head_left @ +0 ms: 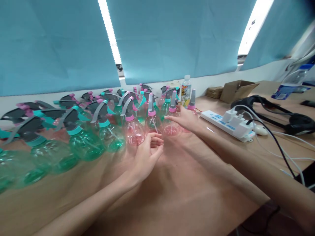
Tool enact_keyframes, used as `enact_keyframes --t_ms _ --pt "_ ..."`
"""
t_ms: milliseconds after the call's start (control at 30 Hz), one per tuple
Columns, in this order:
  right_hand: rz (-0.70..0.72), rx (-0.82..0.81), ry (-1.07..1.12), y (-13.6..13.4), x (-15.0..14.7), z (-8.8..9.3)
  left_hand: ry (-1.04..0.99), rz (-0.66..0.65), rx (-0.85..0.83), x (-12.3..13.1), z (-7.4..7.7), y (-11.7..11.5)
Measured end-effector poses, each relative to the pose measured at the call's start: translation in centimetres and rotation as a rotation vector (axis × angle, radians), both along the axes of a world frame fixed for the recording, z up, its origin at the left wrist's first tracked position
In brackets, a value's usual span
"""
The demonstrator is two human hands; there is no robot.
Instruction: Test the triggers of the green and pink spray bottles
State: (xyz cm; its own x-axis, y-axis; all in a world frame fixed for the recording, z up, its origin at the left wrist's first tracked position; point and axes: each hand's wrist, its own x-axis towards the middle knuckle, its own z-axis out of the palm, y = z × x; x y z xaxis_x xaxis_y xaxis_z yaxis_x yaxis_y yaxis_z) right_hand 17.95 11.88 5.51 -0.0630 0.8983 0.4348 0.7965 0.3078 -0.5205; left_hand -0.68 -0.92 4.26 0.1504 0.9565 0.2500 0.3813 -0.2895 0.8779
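Note:
Several clear pink and green spray bottles with grey trigger heads stand crowded on the brown table (187, 193). My left hand (147, 154) hovers over the table with its fingers curled loosely and apart, just in front of a pink bottle (134, 126); nothing is in it. My right hand (184, 118) reaches forward with fingers stretched out, touching or nearly touching a pink bottle (172, 123) and another pink bottle (192, 106) behind it. It grips nothing that I can see.
A white power strip (222, 124) with plugged chargers and cables lies right of my right hand. Behind it are a black headset (275, 109), an open cardboard box (236, 90) and a drink bottle (186, 90). Green bottles (83, 137) fill the left side. Blue curtains hang behind.

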Motion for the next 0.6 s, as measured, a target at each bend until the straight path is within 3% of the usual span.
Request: enact_keyframes --t_ms 233,400,533,600 --pt "0.037 -0.035 -0.056 -1.4 0.0 0.6 -0.021 -0.013 -0.034 0.2 0.3 0.2" --pt "0.179 -0.075 -0.124 -5.7 0.7 1.5 -0.035 0.01 -0.031 -0.1 1.4 -0.2" --pt "0.252 -0.145 -0.159 -9.6 0.9 1.7 0.1 -0.001 -0.014 -0.4 2.5 -0.9" --pt "0.36 -0.087 -0.124 -11.2 0.5 1.8 0.146 -0.035 0.013 -0.3 3.0 -1.2"
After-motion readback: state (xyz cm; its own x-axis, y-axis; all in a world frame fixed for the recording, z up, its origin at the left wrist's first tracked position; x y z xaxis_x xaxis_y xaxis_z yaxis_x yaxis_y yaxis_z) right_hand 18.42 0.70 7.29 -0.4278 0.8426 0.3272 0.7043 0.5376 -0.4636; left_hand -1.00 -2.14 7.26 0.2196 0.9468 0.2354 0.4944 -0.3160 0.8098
